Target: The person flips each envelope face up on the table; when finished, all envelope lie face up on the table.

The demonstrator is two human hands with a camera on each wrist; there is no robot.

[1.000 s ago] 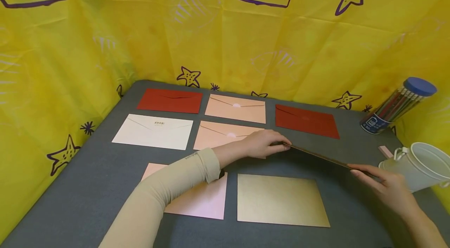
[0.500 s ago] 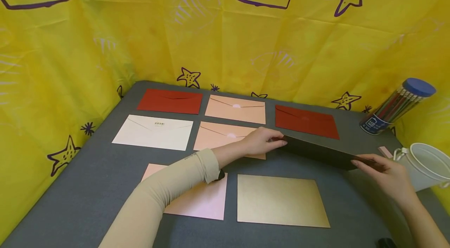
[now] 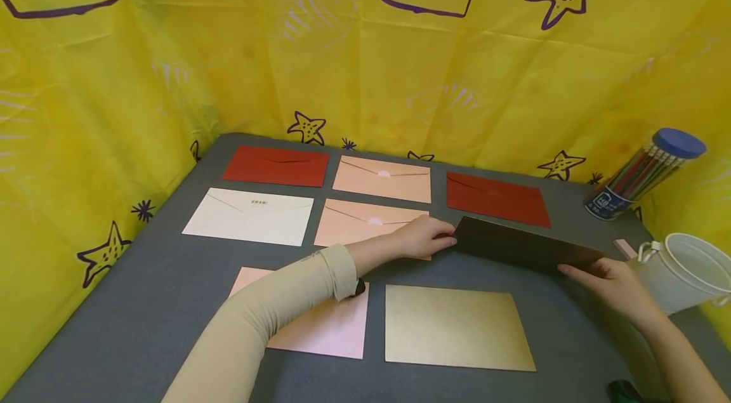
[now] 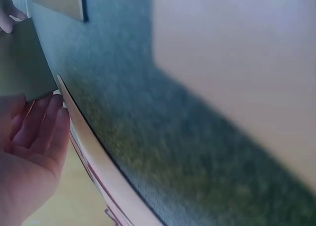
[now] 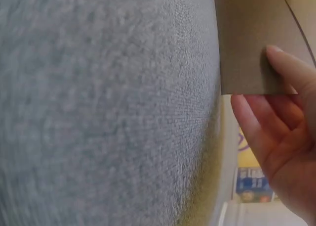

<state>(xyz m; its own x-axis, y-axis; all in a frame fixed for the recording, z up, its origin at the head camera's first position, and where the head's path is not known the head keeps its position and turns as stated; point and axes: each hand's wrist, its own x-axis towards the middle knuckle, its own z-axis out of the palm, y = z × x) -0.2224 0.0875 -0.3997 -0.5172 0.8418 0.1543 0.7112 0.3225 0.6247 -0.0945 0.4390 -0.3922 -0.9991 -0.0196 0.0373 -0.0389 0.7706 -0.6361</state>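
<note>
A dark brownish envelope [image 3: 520, 244] is held between my two hands on the right side of the table, tilted with its shaded face toward me. My left hand [image 3: 422, 238] pinches its left end, thumb on the near face and fingers behind. The opposite end is pinched by my right hand [image 3: 619, 289]; the right wrist view shows the thumb [image 5: 289, 65] across the face and a flap line. Below my left wrist a peach envelope [image 3: 354, 222] lies partly covered. In front lie a gold envelope [image 3: 457, 327] and a pink envelope [image 3: 337, 327], the latter partly under my left sleeve.
Farther back lie two red envelopes [image 3: 497, 198], another peach envelope [image 3: 382, 179] and a white envelope [image 3: 248, 216]. A blue-lidded tub of pencils [image 3: 645, 174], a small pink block [image 3: 625, 247] and a white bucket [image 3: 697, 263] stand at right. A yellow curtain [image 3: 365, 73] hangs behind.
The brownish envelope has turned from nearly edge-on to show its broad face. Both hands have shifted slightly left with it. The other envelopes have stayed in place.
</note>
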